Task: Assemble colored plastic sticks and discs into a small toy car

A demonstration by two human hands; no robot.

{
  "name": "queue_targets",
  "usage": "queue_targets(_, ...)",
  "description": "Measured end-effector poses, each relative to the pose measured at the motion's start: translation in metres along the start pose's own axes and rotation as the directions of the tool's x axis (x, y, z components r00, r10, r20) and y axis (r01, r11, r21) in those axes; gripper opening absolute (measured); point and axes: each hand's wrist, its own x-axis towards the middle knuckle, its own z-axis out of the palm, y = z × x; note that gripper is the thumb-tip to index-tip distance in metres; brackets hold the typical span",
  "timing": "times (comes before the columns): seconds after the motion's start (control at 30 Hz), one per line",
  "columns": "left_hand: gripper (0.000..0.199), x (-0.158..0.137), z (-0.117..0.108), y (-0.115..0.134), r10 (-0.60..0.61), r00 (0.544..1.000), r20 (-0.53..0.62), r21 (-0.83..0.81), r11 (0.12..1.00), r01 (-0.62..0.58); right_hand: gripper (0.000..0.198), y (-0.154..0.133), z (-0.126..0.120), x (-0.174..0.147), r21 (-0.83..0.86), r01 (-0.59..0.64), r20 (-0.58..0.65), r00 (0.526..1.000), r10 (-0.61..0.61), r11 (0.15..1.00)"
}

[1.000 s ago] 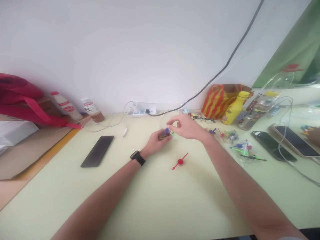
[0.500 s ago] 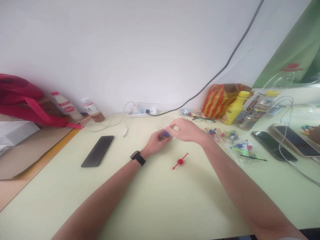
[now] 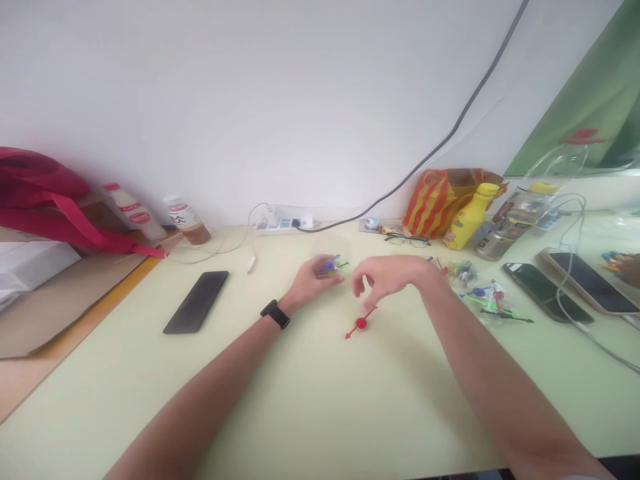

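My left hand (image 3: 314,279), with a black watch (image 3: 275,314) on its wrist, is closed around a small clear bag (image 3: 330,267) of blue, green and white plastic arrow pieces. Right of it, my right hand (image 3: 387,277) hangs over the table with fingers curled but apart, and nothing shows between them. Just under its thumb a red arrow spinner (image 3: 361,324) lies on the table; whether they touch I cannot tell. More bagged arrow spinners (image 3: 493,300) in several colours lie beyond my right wrist.
A black phone (image 3: 196,303) lies to the left, and two more phones (image 3: 547,292) lie at the right beside a white cable. Along the wall stand bottles (image 3: 186,221), a power strip (image 3: 280,225), glasses (image 3: 407,240), a striped bag (image 3: 427,203) and a yellow bottle (image 3: 470,217).
My right hand has come away from the bag and moved down and right to the red arrow spinner. The left hand keeps the bag, and its coloured pieces now show more.
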Motion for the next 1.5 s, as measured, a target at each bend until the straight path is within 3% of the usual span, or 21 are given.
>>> queue_targets(0.1, 0.054, 0.0, 0.0, -0.001, 0.008, 1.0, 0.003, 0.067, 0.998, -0.008, 0.021, 0.014, 0.013, 0.018, -0.024, -0.129, 0.245, 0.961, 0.131, 0.991)
queue_targets(0.2, 0.051, 0.001, 0.002, -0.001, -0.019, 0.999, -0.03, -0.037, 0.999, 0.018, 0.016, 0.021, 0.019, 0.029, 0.029, -0.12, 0.269, 0.957, 0.108, 0.992)
queue_targets(0.37, 0.053, 0.002, 0.004, 0.0, -0.092, 0.995, -0.045, -0.209, 0.975, 0.081, 0.014, 0.016, 0.004, 0.012, 0.098, 0.042, 0.141, 0.988, -0.055, 0.994)
queue_targets(0.47, 0.055, 0.001, 0.005, -0.001, -0.116, 0.993, -0.002, -0.229, 0.967, 0.113, 0.022, 0.007, -0.01, -0.005, 0.075, 0.099, -0.041, 0.994, -0.096, 0.992)
queue_targets(0.53, 0.056, 0.0, 0.005, -0.002, -0.102, 0.995, 0.017, -0.229, 0.968, 0.103, 0.026, 0.002, -0.018, -0.015, 0.033, 0.122, -0.21, 0.971, -0.112, 0.992)
queue_targets(0.63, 0.062, 0.0, 0.005, -0.006, -0.086, 0.996, 0.04, -0.226, 0.97, 0.092, 0.03, -0.001, -0.025, -0.026, 0.027, 0.129, -0.507, 0.856, -0.098, 0.991)
queue_targets(0.73, 0.06, 0.001, 0.005, -0.007, -0.08, 0.995, 0.055, -0.186, 0.978, 0.089, 0.03, 0.0, -0.029, -0.031, 0.065, 0.151, -0.752, 0.657, -0.051, 0.986)
queue_targets(0.83, 0.054, 0.0, 0.004, -0.006, -0.067, 0.995, 0.076, -0.153, 0.985, 0.078, 0.026, 0.004, -0.03, -0.03, 0.058, 0.138, -0.86, 0.51, -0.021, 0.989)
queue_targets(0.9, 0.053, 0.0, 0.004, -0.005, -0.054, 0.996, 0.077, -0.126, 0.99, 0.063, 0.022, 0.007, -0.03, -0.027, 0.024, 0.11, -0.877, 0.479, -0.031, 0.994)
queue_targets(0.97, 0.052, 0.0, 0.003, -0.005, -0.031, 0.997, 0.069, -0.098, 0.994, 0.038, 0.019, 0.009, -0.028, -0.022, -0.024, 0.093, -0.873, 0.483, -0.067, 0.995)
queue_targets(1.1, 0.049, 0.0, 0.004, -0.006, 0.015, 0.998, 0.065, -0.098, 0.995, -0.008, 0.022, 0.007, -0.021, -0.011, -0.102, 0.068, -0.832, 0.54, -0.123, 0.992)
queue_targets(1.27, 0.047, -0.001, 0.006, -0.004, 0.033, 0.997, 0.065, -0.101, 0.995, -0.027, 0.03, -0.008, -0.008, 0.003, -0.149, 0.137, -0.789, 0.58, -0.201, 0.979)
queue_targets(1.5, 0.038, -0.002, 0.006, 0.005, 0.054, 0.998, 0.043, -0.066, 0.996, -0.052, 0.012, -0.022, 0.007, 0.02, 0.036, 0.185, -0.813, 0.576, -0.079, 0.982)
